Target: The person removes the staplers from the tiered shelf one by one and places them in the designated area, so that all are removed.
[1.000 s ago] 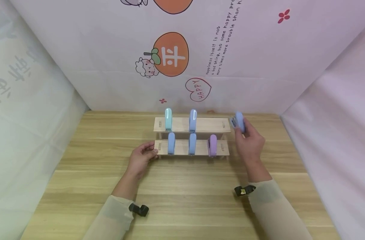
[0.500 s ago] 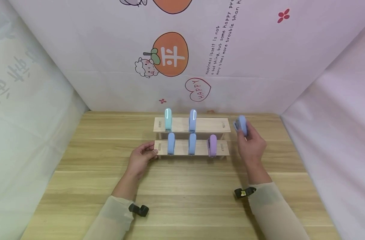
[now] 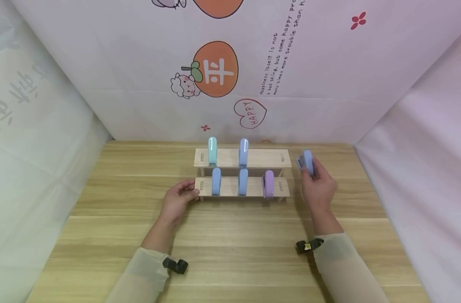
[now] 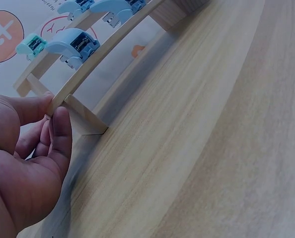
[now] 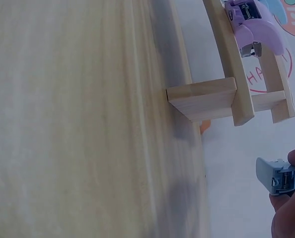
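Observation:
My left hand pinches the left end of the front board of a two-step wooden rack; in the left wrist view the thumb and fingers close on the board's end. To the right of the rack, my right hand holds a light blue mini stapler, apart from the boards. On the upper step stand a mint stapler and a blue stapler. The lower step bears two blue staplers, one on the left and one mid-board, plus a purple stapler.
The rack stands on a wood-grain table, close to a printed white cloth wall at the back. White cloth also hangs on the left and right. Bare upper board shows right of the blue stapler.
My right hand has drawn the light blue stapler from the upper board's right end, a little to the right and toward me. The left hand and the rack have stayed put.

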The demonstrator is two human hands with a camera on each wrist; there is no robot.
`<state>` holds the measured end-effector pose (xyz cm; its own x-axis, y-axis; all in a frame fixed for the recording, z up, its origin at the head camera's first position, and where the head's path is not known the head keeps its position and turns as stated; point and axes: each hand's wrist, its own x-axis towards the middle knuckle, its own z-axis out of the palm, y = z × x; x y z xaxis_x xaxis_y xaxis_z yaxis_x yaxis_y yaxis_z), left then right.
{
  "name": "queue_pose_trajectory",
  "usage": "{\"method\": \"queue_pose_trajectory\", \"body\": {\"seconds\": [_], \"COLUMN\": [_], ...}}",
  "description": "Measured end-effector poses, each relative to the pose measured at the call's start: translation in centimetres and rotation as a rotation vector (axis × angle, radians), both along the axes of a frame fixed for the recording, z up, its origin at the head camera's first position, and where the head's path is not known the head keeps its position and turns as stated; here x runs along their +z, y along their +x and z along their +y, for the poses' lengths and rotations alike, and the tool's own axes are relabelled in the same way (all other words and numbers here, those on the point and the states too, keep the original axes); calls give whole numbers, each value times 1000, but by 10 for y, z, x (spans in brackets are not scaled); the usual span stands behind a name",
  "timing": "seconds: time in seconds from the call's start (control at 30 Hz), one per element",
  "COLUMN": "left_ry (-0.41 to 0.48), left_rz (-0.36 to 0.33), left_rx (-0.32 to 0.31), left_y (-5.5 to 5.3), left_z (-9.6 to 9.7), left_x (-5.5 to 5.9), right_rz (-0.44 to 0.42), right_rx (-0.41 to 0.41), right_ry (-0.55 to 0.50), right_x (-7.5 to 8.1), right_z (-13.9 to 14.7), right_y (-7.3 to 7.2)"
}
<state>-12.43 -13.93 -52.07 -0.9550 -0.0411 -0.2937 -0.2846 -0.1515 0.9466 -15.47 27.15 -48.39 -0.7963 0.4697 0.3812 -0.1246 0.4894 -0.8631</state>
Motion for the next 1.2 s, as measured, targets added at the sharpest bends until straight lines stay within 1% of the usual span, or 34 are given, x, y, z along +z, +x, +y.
{"method": "queue_pose_trajectory", "body": {"seconds": [0.2,0.43,0.53,0.7,0.83,0.97,1.2], "left_ry": [-1,11,16,15,5,2,9], "left_rz": [11,15,15,9,6,6,1], "left_rx": [-1,-1,1,3,-4,-8,-6], "left_y": [1,1,0,0,0,0,0], "left_z": [0,0,1,1,1,0,-1], "left_x": [-1,-1,-1,0,1,0,0], "right_rz": [5,-27,-41,-92,-135,-156,-165], "right_rx": [7,-14,-13,-26,-41,-50,-36], "right_ry": [-67,-33,-34,-34,-16,13,-44], "right_x": [-5,-11,-14,-18,-19,-21,-24], "right_z": [1,3,5,6,6,6,6], "right_y": [1,0,-1,-1,0,1,1]}}
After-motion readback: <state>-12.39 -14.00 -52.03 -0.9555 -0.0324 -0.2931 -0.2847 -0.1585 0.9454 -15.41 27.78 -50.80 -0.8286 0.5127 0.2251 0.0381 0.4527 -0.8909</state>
